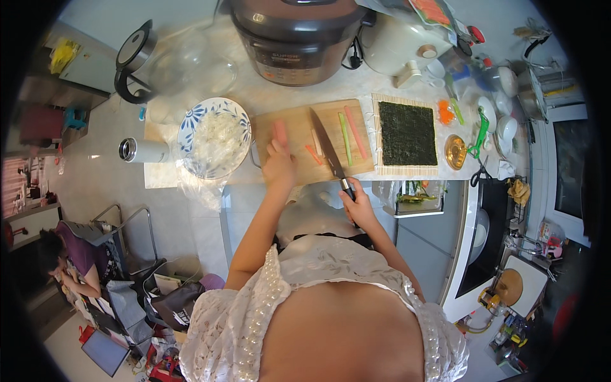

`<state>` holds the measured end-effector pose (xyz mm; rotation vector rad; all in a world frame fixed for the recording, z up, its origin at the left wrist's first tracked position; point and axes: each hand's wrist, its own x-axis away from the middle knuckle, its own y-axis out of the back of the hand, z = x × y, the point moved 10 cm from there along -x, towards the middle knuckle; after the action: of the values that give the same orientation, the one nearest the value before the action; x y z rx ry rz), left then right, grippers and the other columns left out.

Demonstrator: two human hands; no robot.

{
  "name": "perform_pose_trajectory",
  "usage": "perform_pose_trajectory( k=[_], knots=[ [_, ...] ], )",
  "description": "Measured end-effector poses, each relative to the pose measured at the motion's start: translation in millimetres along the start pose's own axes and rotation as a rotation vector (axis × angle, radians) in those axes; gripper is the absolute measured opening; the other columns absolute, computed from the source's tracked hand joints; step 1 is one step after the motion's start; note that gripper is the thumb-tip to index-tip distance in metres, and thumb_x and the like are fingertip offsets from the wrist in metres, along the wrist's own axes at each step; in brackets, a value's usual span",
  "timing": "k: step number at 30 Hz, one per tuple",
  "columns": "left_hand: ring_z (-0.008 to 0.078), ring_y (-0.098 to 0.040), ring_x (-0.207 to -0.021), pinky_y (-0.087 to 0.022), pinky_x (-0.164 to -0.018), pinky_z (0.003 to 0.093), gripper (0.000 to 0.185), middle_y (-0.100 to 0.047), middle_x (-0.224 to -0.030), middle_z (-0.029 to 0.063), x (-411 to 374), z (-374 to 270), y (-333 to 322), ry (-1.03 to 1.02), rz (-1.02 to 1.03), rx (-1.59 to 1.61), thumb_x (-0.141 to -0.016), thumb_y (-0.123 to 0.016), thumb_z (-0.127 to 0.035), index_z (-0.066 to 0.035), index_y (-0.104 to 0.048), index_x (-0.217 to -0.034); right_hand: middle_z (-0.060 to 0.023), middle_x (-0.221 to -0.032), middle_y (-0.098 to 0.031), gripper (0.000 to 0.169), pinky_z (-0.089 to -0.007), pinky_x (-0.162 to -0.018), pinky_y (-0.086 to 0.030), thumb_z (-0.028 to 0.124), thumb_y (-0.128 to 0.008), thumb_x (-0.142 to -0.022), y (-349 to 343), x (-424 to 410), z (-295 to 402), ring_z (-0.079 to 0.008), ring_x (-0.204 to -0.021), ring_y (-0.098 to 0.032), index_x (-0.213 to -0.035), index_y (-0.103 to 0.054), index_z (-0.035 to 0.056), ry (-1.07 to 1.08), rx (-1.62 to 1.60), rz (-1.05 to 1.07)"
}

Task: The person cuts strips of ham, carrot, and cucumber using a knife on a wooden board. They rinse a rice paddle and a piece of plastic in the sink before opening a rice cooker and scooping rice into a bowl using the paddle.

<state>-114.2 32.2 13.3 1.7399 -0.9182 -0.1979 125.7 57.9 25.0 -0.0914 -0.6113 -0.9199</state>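
Note:
My left hand (pixel 279 164) rests at the left of a wooden cutting board (pixel 296 129), its fingertips closed on the lower end of a blurred pink sausage piece (pixel 279 131). My right hand (pixel 359 205) grips the black handle of a kitchen knife (pixel 327 143). The blade lies diagonally over the board, tip pointing away from me. Left of it are a short carrot strip (pixel 313 155) and a pale strip (pixel 316 142). On its right lie a green cucumber strip (pixel 345 139) and a long pink strip (pixel 356 133), side by side.
A floral plate (pixel 190 117) of rice stands left, by a white flask (pixel 150 150). Right is a nori sheet (pixel 408 133) on a bamboo mat (pixel 408 170), then scissors (pixel 479 176). A multicooker (pixel 296 52) stands behind. An open drawer (pixel 420 210) juts below the counter. Someone sits at far left.

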Motion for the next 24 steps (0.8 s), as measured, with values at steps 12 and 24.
perform_pose_trajectory(
  k=[12, 24],
  knots=[
    [0.0346, -0.057, -0.083, -0.045, -0.069, 0.0428, 0.051, -0.05, -0.109, 0.016, 27, 36, 27, -0.163, -0.044, 0.325, -0.078, -0.063, -0.027, -0.005, -0.037, -0.116, 0.0002, -0.059, -0.047, 0.017, -0.0226, -0.041, -0.036, 0.021, -0.054, -0.088, -34, -27, -3, -0.0074, -0.047, -0.046, -0.096, -0.048, 0.0064, 0.047, -0.282, 0.074],
    [0.0123, -0.048, -0.056, -0.041, -0.053, 0.0252, 0.024, -0.055, -0.081, 0.0056, 41, 28, 83, -0.221, -0.136, 0.521, -0.082, -0.06, -0.013, -0.002, -0.05, -0.101, -0.0163, -0.076, -0.058, 0.026, -0.0369, -0.062, -0.044, 0.022, -0.059, -0.083, -58, -48, 19, -0.0316, -0.07, -0.057, -0.1, -0.054, 0.0029, 0.301, 0.139, -0.203]
  ],
)
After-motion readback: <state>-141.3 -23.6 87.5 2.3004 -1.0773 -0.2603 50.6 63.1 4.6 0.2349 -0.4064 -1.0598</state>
